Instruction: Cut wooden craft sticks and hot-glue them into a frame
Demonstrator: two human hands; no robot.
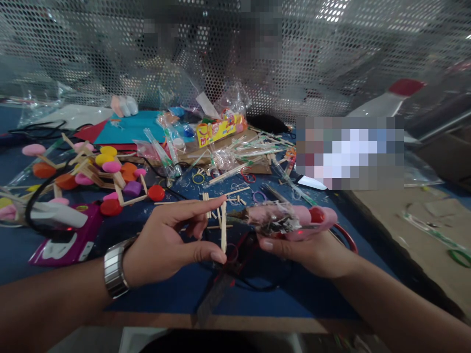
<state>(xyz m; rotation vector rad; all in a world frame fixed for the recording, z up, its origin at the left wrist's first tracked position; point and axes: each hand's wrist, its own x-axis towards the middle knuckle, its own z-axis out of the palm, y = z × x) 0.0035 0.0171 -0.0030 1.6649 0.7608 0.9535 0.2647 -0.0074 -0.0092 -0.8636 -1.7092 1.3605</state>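
My left hand (pixel 167 240), with a metal watch (pixel 115 269) at the wrist, pinches a short wooden stick (pixel 223 230) by its ends between thumb and index finger. The stick stands roughly upright in the view. A worn pink hot glue gun (pixel 283 215) lies in my right hand (pixel 312 255), its dark nozzle pointing left, close to the stick's middle. Whether the nozzle touches the stick I cannot tell. Most of my right fingers are hidden beneath the gun. Below both hands lies a dark blade (pixel 215 296) with red parts near it, partly in shadow.
At left, stick frames with coloured clay-like blobs (pixel 112 166) stand behind a purple packet (pixel 88 235). Loose sticks (pixel 206 206), rubber-like rings (pixel 198 177) and a yellow box (pixel 217 130) lie farther back. Cardboard (pixel 423 235) is at right; a perforated metal screen (pixel 184 54) rises behind.
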